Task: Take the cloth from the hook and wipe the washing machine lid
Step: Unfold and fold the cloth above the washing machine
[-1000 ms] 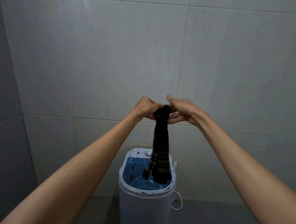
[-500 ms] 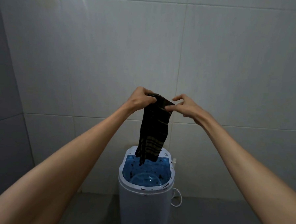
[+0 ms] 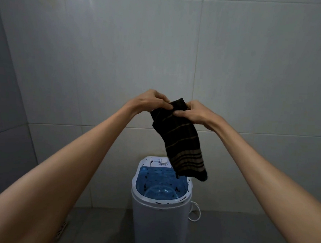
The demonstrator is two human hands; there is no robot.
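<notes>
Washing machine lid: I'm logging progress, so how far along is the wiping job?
Done: the cloth is off any hook, pinched by the left hand and right hand. In hand: holding it above the machine. Left: the dark-speckled blue lid is untouched.

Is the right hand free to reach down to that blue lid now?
Probably not yet: the right hand and left hand both grip the cloth above the lid.

Dark striped cloth (image 3: 181, 139) above a blue lid (image 3: 160, 182)
The cloth hangs slanted, bunched at top; the translucent lid lies closed, speckled with dark spots.
</notes>
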